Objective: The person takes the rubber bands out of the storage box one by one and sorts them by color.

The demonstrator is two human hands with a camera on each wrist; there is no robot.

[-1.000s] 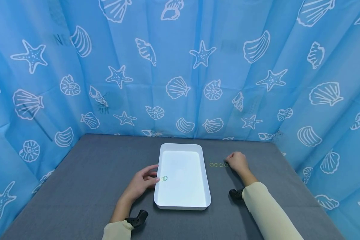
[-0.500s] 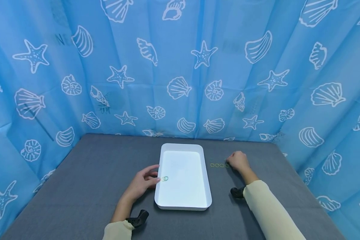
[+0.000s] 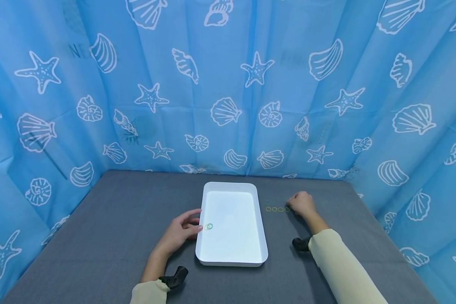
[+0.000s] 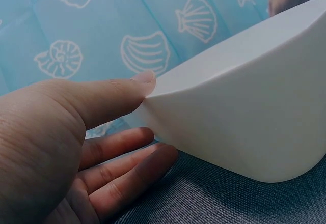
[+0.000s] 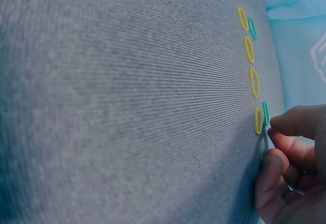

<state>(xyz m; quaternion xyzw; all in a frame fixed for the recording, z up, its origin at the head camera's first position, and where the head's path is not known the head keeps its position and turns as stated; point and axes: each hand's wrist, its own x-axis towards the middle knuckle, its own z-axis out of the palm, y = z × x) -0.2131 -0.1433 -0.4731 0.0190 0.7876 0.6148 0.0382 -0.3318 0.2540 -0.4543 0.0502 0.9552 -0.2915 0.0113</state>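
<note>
My left hand (image 3: 177, 234) rests at the left side of a white rectangular tray (image 3: 237, 257). In the left wrist view its thumb (image 4: 114, 98) lies on the tray's rim, and loosely bent fingers lie by the outer wall. My right hand (image 3: 302, 204) is low over the cloth, right of the tray. In the right wrist view, thumb and index finger pinch at the near end of a small green ring (image 5: 266, 113), like a rubber band. Beside it is a yellow ring (image 5: 258, 121), nearest in a row of several. Another green ring (image 5: 252, 28) lies farther along.
A pale yellow ring (image 3: 206, 227) and a green ring (image 3: 210, 226) overlap inside the tray by its left wall. Grey cloth (image 3: 137, 211) covers the table. A blue shell-print curtain (image 3: 228, 84) stands behind it and along both sides.
The view shifts very slightly. Both hands stay in almost the same place, and a pale green glint at the right fingertips has become fainter.
</note>
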